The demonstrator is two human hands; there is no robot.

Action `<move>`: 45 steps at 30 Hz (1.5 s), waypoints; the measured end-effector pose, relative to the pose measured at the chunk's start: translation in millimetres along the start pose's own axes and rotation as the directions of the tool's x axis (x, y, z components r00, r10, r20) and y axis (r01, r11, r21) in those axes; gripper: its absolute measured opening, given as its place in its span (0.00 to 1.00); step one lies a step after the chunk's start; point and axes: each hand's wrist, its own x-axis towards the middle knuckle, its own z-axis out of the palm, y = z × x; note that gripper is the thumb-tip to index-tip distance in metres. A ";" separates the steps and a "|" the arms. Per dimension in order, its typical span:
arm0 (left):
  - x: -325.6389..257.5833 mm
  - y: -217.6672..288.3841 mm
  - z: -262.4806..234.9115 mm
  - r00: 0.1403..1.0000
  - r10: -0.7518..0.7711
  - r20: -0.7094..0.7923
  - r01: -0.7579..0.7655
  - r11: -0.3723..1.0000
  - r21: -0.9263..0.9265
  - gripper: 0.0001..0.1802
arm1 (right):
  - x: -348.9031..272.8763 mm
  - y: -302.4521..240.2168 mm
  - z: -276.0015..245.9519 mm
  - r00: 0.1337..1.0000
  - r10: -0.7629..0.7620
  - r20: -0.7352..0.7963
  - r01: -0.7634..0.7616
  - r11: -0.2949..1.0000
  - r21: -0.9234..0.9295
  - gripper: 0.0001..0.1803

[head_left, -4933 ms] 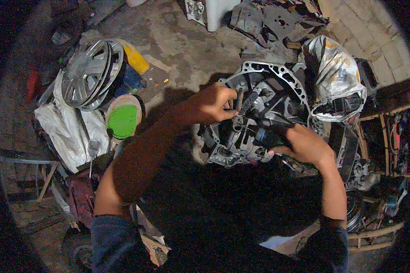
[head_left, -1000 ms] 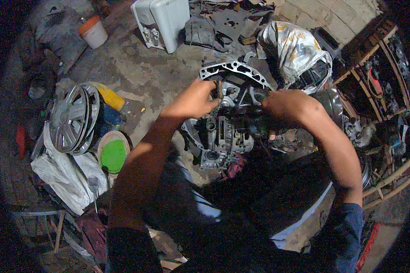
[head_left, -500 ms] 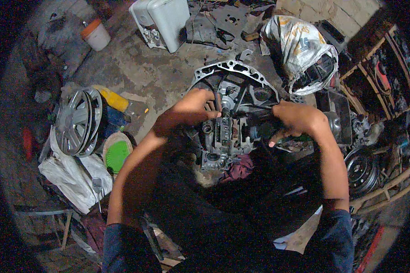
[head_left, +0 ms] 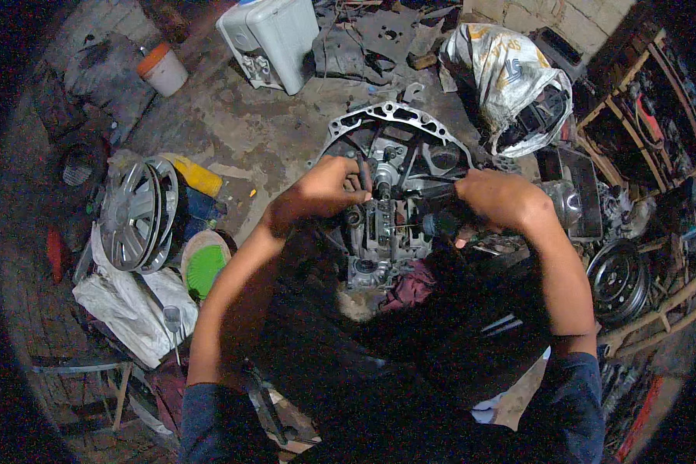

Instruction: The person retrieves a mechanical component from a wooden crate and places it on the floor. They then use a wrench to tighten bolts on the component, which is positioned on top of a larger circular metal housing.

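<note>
A grey metal gearbox casing (head_left: 398, 110) with a wide curved flange stands before me, its internals exposed. Along its middle lies a slotted metal valve block (head_left: 380, 224). My left hand (head_left: 329, 184) is closed at the casing's left side, its fingertips pinched by the block's upper end; what they hold is hard to make out. On the right, my right hand (head_left: 503, 203) curls around what looks like a screwdriver (head_left: 439, 224) with a dark handle, its thin shaft pointing left to the block. Shadow hides part of that grip. A maroon rag (head_left: 410, 284) lies below the casing.
Wheel covers (head_left: 131, 213), a yellow bottle (head_left: 197, 176) and a green-and-tan round object (head_left: 206, 264) lie left. Farther off are a lidded bucket (head_left: 162, 69) and a white box (head_left: 274, 46). A stuffed white sack (head_left: 510, 85), a dark tray (head_left: 588, 193) and a black wheel rim (head_left: 617, 280) are right.
The view has shifted slightly. Both hands stay almost in the same places at the casing, and the thin shaft by the valve block now shows more plainly.
</note>
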 end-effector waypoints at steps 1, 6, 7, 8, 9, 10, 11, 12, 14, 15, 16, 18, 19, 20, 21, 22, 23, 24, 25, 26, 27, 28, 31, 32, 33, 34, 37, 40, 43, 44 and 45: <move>-0.5 -1.3 0.2 1.000 0.015 -0.010 -0.015 1.000 -0.003 0.10 | -1.3 0.1 -0.8 1.000 0.002 0.028 -0.002 1.000 -0.024 0.30; 1.0 -5.1 2.6 1.000 0.022 0.009 -0.021 0.999 -0.039 0.12 | -7.0 -1.2 3.2 0.998 0.014 -0.053 -0.014 1.000 0.014 0.30; 1.3 -4.6 2.6 1.000 0.027 0.006 -0.027 0.999 -0.022 0.12 | -7.2 -1.3 3.8 0.994 -0.014 -0.112 0.016 1.000 0.018 0.34; 1.5 -3.6 2.5 1.000 0.024 0.004 -0.024 1.000 0.007 0.11 | -7.7 -0.7 3.9 0.994 0.000 -0.109 0.001 1.000 0.007 0.34; 1.5 -2.2 2.5 1.000 0.007 0.011 -0.007 1.000 -0.001 0.12 | -7.5 -0.3 3.9 0.994 0.015 -0.105 -0.015 1.000 -0.003 0.34; 1.2 -0.6 1.9 1.000 -0.020 0.021 0.020 1.000 0.001 0.12 | -7.4 0.8 3.2 0.994 0.029 -0.101 -0.031 0.999 -0.014 0.34; 0.9 1.1 1.5 0.998 -0.047 0.030 0.047 0.999 0.004 0.12 | -7.2 1.5 3.0 0.998 0.051 -0.047 -0.052 0.999 -0.009 0.34; 0.0 2.5 1.7 0.999 -0.034 0.020 0.034 0.999 0.004 0.12 | -6.7 2.9 2.1 0.997 0.073 0.007 -0.073 0.997 -0.006 0.34; -0.6 3.7 2.4 1.000 -0.010 0.003 0.010 1.000 0.004 0.12 | -6.0 4.8 1.6 0.996 0.089 0.024 -0.089 0.996 -0.005 0.27; -0.3 3.3 2.9 1.000 0.001 -0.011 -0.001 1.000 0.014 0.12 | -5.9 6.1 1.5 0.996 0.085 -0.014 -0.085 0.996 -0.007 0.20; 0.5 2.3 3.5 1.000 0.012 -0.025 -0.012 1.000 0.024 0.12 | -5.6 6.9 2.3 0.996 0.073 -0.047 -0.075 0.997 -0.024 0.17; 3.7 -1.2 4.7 0.999 0.014 -0.031 -0.013 1.000 0.022 0.12 | -5.8 10.1 3.8 0.992 0.087 -0.096 -0.090 0.995 -0.030 0.13; 5.4 -3.3 4.4 1.000 0.005 -0.024 -0.005 1.000 0.012 0.12 | -6.2 12.6 4.3 0.991 0.100 -0.084 -0.104 0.993 -0.052 0.14; 7.1 -4.9 4.5 1.000 -0.017 -0.023 0.018 1.000 0.024 0.12 | -6.6 15.6 4.6 0.990 0.073 -0.124 -0.078 0.996 -0.037 0.15; 8.4 -5.9 4.8 0.999 0.024 -0.041 -0.025 1.000 -0.012 0.12 | -7.6 19.7 4.2 0.990 0.057 -0.129 -0.062 0.998 -0.033 0.16; 9.6 -5.9 5.5 0.996 0.053 -0.066 -0.055 0.998 -0.025 0.12 | -9.5 23.6 4.3 0.989 0.046 -0.139 -0.051 0.998 -0.031 0.18; 10.8 -4.9 6.2 0.995 0.049 -0.082 -0.049 0.999 -0.009 0.12 | -12.2 27.4 5.0 0.995 0.037 -0.091 -0.037 0.999 0.001 0.21; 11.1 -3.0 6.9 0.994 0.053 -0.100 -0.053 0.999 -0.003 0.12 | -15.1 30.7 6.0 0.998 0.031 -0.048 -0.029 0.999 0.031 0.23; 10.8 -0.3 7.2 0.994 0.024 -0.110 -0.021 0.999 0.030 0.12 | -18.2 33.8 7.1 1.000 0.003 -0.029 -0.002 0.999 0.047 0.26; 11.1 2.9 7.3 0.993 -0.005 -0.122 0.013 0.998 0.064 0.12 | -20.5 35.2 9.8 0.998 0.055 -0.025 -0.053 0.997 0.054 0.29; 11.8 6.5 7.4 0.994 0.000 -0.111 0.006 0.999 0.050 0.12 | -22.9 35.4 13.4 0.995 0.085 -0.042 -0.083 0.995 0.047 0.32; 12.8 9.7 7.6 0.995 0.004 -0.101 0.000 0.999 0.038 0.12 | -25.9 36.3 16.4 0.992 0.114 -0.061 -0.112 0.993 0.040 0.35; 16.8 16.0 10.3 0.994 0.050 -0.100 -0.041 0.995 0.092 0.12 | -36.1 40.1 24.5 0.995 0.093 -0.036 -0.086 0.982 0.166 0.36; 18.9 16.5 11.7 0.992 0.072 -0.102 -0.059 0.990 0.126 0.12 | -39.1 41.3 27.3 0.995 0.084 -0.052 -0.073 0.982 0.174 0.37; 21.3 16.5 13.2 0.994 0.063 -0.090 -0.050 0.989 0.138 0.13 | -40.9 42.0 30.7 0.994 0.094 -0.058 -0.086 0.987 0.136 0.36; 24.0 16.0 14.7 0.996 0.053 -0.076 -0.041 0.988 0.150 0.15 | -42.2 42.9 33.6 0.992 0.105 -0.063 -0.099 0.990 0.099 0.36; 31.3 15.0 19.5 0.997 0.051 -0.063 -0.044 0.994 0.098 0.17 | -41.5 46.9 40.2 0.988 0.061 -0.145 -0.051 0.996 0.075 0.38; 32.8 17.1 20.3 0.998 0.033 -0.058 -0.028 0.995 0.091 0.18 | -40.3 49.7 42.1 0.986 0.106 -0.129 -0.106 0.994 0.006 0.27; 29.5 22.0 19.5 0.998 0.016 -0.061 -0.005 0.986 0.167 0.16 | -42.7 46.9 40.3 0.978 0.089 -0.188 -0.098 0.995 -0.037 0.14; 28.4 23.5 19.2 0.997 0.040 -0.070 -0.026 0.983 0.184 0.15 | -44.1 44.6 38.8 0.975 0.086 -0.204 -0.094 0.995 -0.031 0.12; 27.4 24.7 18.9 0.997 0.009 -0.070 0.006 0.980 0.201 0.14 | -46.1 41.8 37.1 0.973 0.111 -0.204 -0.120 0.992 -0.028 0.11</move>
